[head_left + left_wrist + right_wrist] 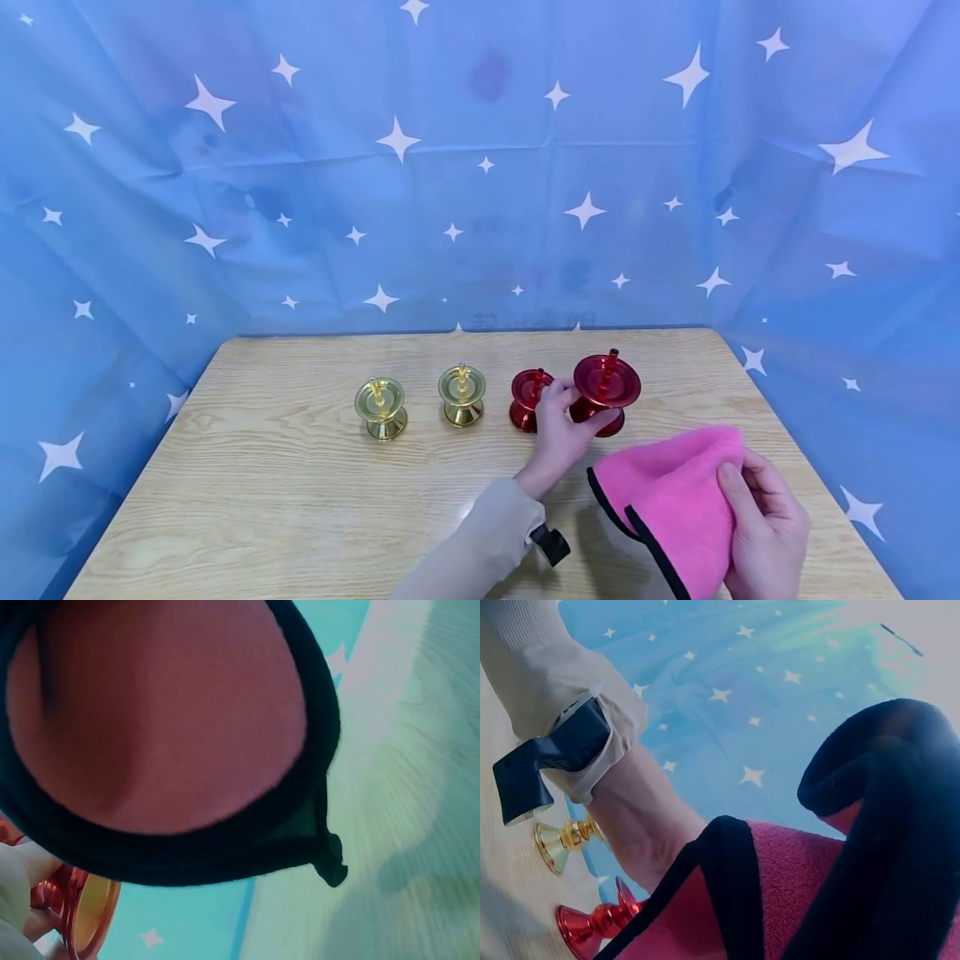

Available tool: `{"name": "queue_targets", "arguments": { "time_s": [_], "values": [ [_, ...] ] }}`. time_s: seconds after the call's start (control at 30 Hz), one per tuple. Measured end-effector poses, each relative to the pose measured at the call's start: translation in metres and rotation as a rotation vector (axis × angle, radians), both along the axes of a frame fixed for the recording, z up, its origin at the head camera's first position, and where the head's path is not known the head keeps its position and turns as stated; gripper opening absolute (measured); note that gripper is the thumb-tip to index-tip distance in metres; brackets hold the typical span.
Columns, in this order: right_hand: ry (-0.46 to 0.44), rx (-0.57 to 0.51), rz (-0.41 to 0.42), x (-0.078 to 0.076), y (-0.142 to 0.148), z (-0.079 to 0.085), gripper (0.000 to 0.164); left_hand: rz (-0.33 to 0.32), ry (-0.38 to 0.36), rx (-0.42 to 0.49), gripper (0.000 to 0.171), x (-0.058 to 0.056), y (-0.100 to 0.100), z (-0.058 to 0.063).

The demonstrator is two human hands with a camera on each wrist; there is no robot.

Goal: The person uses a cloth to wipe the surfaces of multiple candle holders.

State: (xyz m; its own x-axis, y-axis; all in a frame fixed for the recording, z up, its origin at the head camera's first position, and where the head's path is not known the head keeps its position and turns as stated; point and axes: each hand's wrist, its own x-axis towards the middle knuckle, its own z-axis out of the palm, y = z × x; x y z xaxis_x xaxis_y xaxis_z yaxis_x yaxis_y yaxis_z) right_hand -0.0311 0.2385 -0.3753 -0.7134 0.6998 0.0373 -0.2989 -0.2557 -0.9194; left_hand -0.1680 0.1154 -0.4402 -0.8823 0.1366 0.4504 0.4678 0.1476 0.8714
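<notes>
The person's left hand is gripping the right-hand red holder between thumb and fingers below its dish, at the right end of a row on the table; whether its base is touching the wood cannot be told. The holder's long axis is running close to upright, its short post pointing up and the flared base facing down. The right hand is pinching a pink cloth, thumb in front and fingers curling behind; the cloth is spreading leftward from that grip, a corner pointing toward the holder. The holder is showing a glossy, metallic-looking red surface, with a round, rimmed dish over a waisted foot, while the cloth is looking soft and fuzzy, with black binding edging its folds. Just left of the gripped piece, a second red holder is standing partly behind the fingers, and two shiny gold holders are standing upright farther left, over pale wood grain
</notes>
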Motion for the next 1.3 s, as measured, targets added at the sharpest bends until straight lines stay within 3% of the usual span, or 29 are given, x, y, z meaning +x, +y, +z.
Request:
{"name": "queue_targets", "arguments": {
  "time_s": [0.2, 0.33, 0.53, 0.7, 0.97, 1.3],
  "values": [
    [0.043, -0.010, -0.043, 0.004, 0.005, -0.002, 0.020, -0.081, -0.151, -0.009, 0.032, -0.003, 0.012, -0.010],
    [0.077, -0.004, -0.047, 0.006, 0.007, -0.003, 0.021, -0.113, -0.196, -0.007, 0.033, -0.008, 0.017, -0.020],
    [0.010, 0.016, -0.066, 0.009, 0.008, -0.005, 0.019, -0.105, -0.177, -0.066, 0.033, -0.017, 0.025, -0.035],
    [-0.075, -0.012, -0.084, 0.013, 0.012, -0.006, 0.018, -0.106, -0.210, -0.107, 0.031, -0.016, 0.035, -0.041],
    [-0.055, -0.016, -0.109, 0.016, 0.011, -0.005, 0.017, -0.083, -0.366, -0.144, 0.028, -0.016, 0.049, -0.048],
    [-0.070, -0.015, -0.141, 0.017, 0.012, -0.005, 0.017, -0.041, -0.391, -0.185, 0.027, -0.019, 0.056, -0.061]
  ]
}}
